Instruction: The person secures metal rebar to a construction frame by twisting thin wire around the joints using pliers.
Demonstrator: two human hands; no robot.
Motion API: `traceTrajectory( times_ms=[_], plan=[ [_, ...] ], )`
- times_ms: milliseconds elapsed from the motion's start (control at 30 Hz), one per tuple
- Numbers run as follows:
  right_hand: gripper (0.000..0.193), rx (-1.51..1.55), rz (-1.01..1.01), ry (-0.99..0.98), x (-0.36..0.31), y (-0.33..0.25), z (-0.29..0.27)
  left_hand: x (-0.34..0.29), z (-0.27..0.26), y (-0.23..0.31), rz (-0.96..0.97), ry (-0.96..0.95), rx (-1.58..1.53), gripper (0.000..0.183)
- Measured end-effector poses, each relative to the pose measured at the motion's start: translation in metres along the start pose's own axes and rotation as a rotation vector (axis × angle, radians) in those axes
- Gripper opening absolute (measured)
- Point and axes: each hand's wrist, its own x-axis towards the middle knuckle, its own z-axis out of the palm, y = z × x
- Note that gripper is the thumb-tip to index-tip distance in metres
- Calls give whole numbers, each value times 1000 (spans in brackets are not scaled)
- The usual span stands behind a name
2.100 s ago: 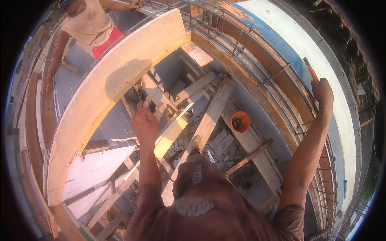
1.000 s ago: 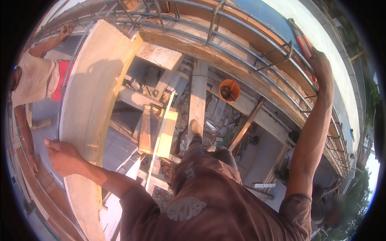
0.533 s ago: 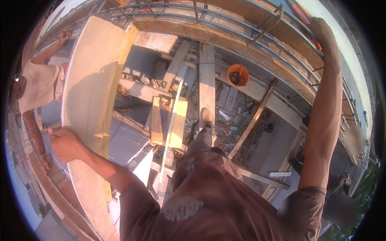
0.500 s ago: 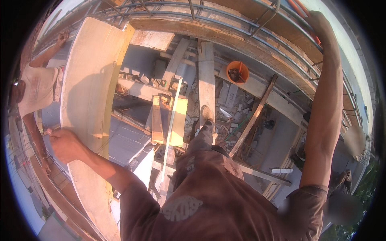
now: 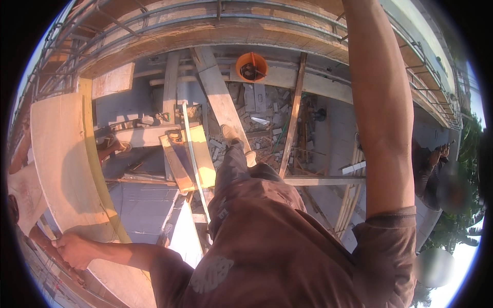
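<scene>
My left hand (image 5: 72, 250) is closed around the near left edge of a large pale plywood panel (image 5: 59, 164) that stands on edge along my left side. My right arm (image 5: 382, 113) reaches straight up and leaves the picture at the top, so my right hand is hidden. I stand high up, with one shoe (image 5: 231, 134) on a sloping wooden plank (image 5: 218, 97) over a drop to rubble below.
An orange bucket (image 5: 251, 66) sits on a beam ahead. Steel rebar cages (image 5: 205, 20) run along the far side. Loose boards (image 5: 187, 161) and props lie below. One person (image 5: 23, 190) is at the panel's left, another (image 5: 434, 167) at the far right.
The view has swung left and down. My right hand has gone out of the top of the picture. My left hand has stayed on the panel's edge.
</scene>
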Motion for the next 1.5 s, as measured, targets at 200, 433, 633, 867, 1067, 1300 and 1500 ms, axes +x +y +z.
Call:
traceTrajectory(
  times_ms=[200, 433, 633, 867, 1067, 1300, 1500],
  plan=[
    [75, 80, 3, 3, -10, -5, -5, -2, -1, -6, 33, 16, -28, 53],
    [81, 197, -49, 130, -33, -27, -20, 9, 30, -23, -2, 23, -94, 46],
    [77, 36, 104, -110, -15, -16, -22, 10, 55, -25, 60, 213, -69, 44],
    [79, -145, 74, -90, 0, 3, -6, 4, 36, -18, -26, 157, -87, 55],
    [62, -61, 120, -85, -10, -8, -11, -3, 5, -6, -86, -121, -81, 58],
    [72, -8, 93, -99, -18, -25, -19, -5, 13, -12, -92, -9, -106, 54],
    [71, -43, 75, -80, -7, -10, -16, -8, 7, -2, -96, -22, -135, 53]
  ],
)
